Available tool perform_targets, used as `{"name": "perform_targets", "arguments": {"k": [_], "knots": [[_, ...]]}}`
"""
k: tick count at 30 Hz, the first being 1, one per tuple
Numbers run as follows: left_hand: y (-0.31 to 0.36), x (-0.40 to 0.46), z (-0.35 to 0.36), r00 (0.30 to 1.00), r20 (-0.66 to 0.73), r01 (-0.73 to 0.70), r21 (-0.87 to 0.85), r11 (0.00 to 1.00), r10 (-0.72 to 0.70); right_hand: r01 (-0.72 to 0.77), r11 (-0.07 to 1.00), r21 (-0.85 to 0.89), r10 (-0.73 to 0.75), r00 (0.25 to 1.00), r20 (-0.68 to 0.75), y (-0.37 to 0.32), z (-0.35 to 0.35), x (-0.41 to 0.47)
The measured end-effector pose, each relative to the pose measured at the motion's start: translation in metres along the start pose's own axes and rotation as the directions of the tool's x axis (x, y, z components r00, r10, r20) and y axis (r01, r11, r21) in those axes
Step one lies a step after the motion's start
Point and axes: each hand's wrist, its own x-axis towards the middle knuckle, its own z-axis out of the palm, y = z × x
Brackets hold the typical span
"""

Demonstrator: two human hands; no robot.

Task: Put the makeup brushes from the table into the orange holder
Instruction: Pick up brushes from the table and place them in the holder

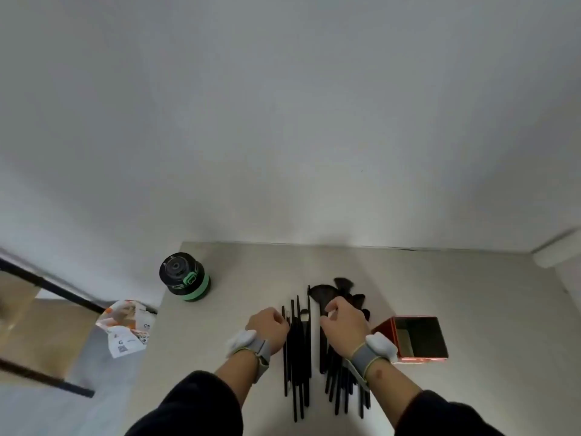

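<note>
1. Your left hand curls its fingers onto the left edge of the makeup brushes; a firm grip cannot be confirmed.
2. Your right hand pinches a brush near its bristle end.
3. The brushes lie on the table, just left of the orange holder.
4. The holder appears empty: judge the task barely started.
5. A green-banded jar stands well left of the brushes, clear of the path.

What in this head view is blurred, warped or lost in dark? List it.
Head view: wide-angle bend at the table edge; soft overall; the black brushes merge into one dark mass, uncountable; the orange holder interior is dark; lighting is even, with faint shadows and no glare.
</note>
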Motion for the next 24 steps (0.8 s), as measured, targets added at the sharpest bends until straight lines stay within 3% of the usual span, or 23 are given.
{"name": "perform_targets", "arguments": {"k": [4, 16, 24], "knots": [[-0.003, 0.006, 0.003, 0.999, -0.012, 0.035, 0.113, 0.993, -0.034, 0.02, 0.985, -0.173, -0.02, 1.0, -0.001, -0.004, 0.007, 0.013], [-0.014, 0.019, 0.012, 0.999, 0.044, 0.016, 0.109, 0.994, -0.021, -0.056, 0.954, -0.296, 0.083, 0.993, 0.08, -0.003, 0.026, 0.038], [-0.014, 0.018, 0.012, 0.999, -0.006, -0.033, 0.237, 0.971, 0.035, -0.142, 0.977, -0.156, 0.149, 0.988, 0.032, -0.005, 0.028, 0.035]]}}
